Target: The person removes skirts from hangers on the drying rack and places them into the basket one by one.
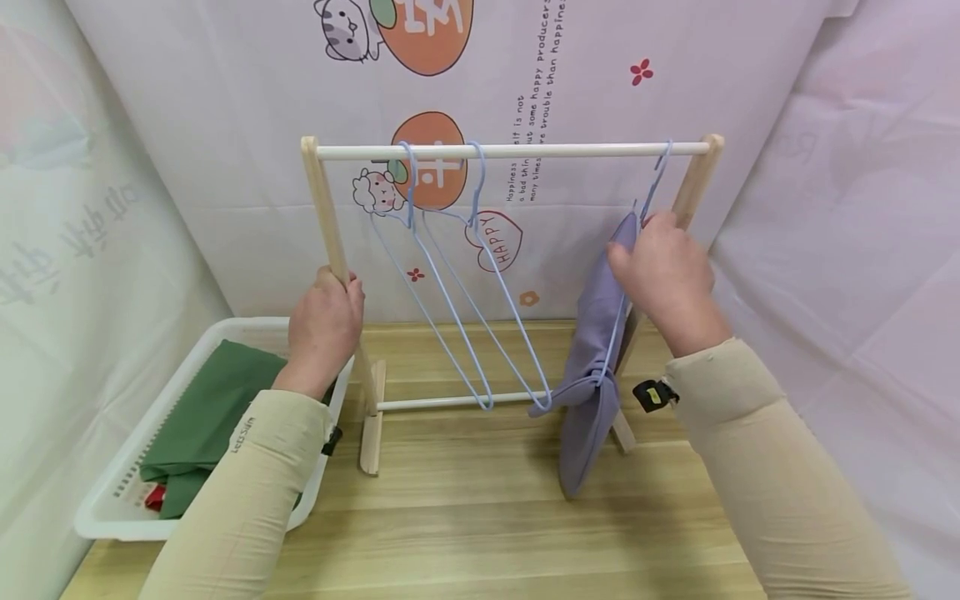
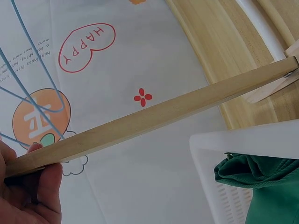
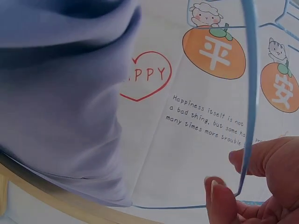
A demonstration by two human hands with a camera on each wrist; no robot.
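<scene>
My left hand (image 1: 326,325) grips the left wooden post (image 2: 154,114) of a small clothes rack. At the rack's right end, my right hand (image 1: 667,275) holds a light-blue hanger (image 3: 252,93) near its top; the wire runs between thumb and curled fingers in the right wrist view. Its hook is over the white top bar (image 1: 570,151), close to the right post. From this hanger a purple garment (image 1: 592,325) droops, bunched around the hanger's lower corner. Two bare blue hangers, one with its hook (image 1: 412,183) left of the other's hook (image 1: 477,187), hang on the same bar.
A white basket (image 1: 93,518) stands at the left, holding a folded green garment (image 1: 202,417) and a bit of red cloth (image 1: 155,497). The rack's lower rod (image 1: 450,402) crosses just above the wooden table (image 1: 450,517). Printed white sheets (image 1: 262,100) enclose the back and sides.
</scene>
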